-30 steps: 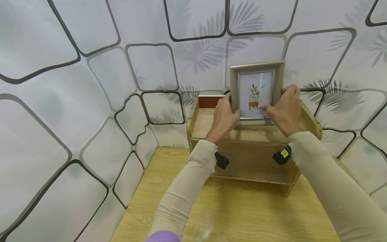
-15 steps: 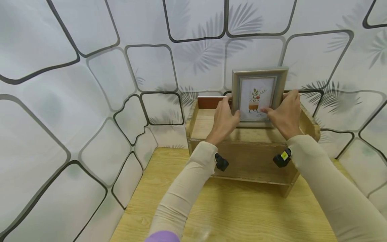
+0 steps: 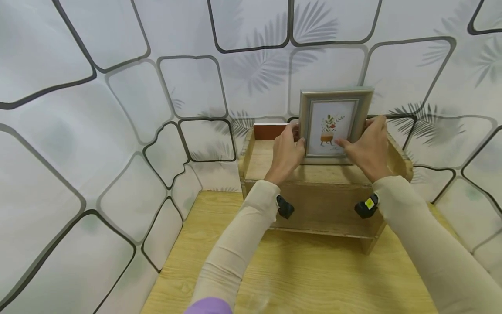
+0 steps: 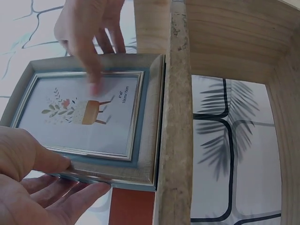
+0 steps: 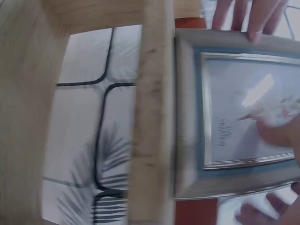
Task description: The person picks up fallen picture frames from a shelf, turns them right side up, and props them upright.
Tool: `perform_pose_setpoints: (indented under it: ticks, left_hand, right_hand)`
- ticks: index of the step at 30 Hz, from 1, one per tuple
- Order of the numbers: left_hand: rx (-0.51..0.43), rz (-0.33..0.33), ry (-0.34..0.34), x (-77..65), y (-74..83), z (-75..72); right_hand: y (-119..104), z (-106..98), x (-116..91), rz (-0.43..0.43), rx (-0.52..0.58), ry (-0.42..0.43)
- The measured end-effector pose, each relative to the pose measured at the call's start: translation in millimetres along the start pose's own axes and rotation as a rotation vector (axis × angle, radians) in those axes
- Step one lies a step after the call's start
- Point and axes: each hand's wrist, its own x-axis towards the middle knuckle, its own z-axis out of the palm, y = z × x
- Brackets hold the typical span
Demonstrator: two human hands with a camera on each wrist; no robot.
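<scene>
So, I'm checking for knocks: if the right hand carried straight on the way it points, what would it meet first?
The picture frame, most likely: the right hand grips its right side. Past that, the patterned wall seems next, though depth there is unclear.

"4"x6"" and "10cmx15cm", small dark lettering [image 4: 123,96], on the white print [image 4: 77,133] inside the picture frame [image 4: 151,124]

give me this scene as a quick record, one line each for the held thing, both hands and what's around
held: picture frame with plant print
left hand: grips frame's left side
right hand: grips right side, thumb before print
support: wooden shelf; frame's contact unclear
shelf back: red-brown item
beneath shelf: wood-grain table
backdrop: patterned wall
</scene>
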Motion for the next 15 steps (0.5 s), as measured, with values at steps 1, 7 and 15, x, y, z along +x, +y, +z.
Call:
perform_pose_setpoints:
  ticks: [1, 7, 15]
  left_hand:
    - [0.003, -0.003, -0.003, 0.4, 0.0, -0.4]
    - [-0.012, -0.026, -0.026, 1.1, 0.4, -1.8]
    - [-0.064, -0.047, -0.028, 2.0, -1.4, -3.0]
  right_hand:
    - [-3, -3, 1, -0.010, -0.010, -0.002]
    - [-33, -18, 15, -0.283, -0.040, 0.231]
    - [-79, -1, 34, -0.409, -0.313, 0.030]
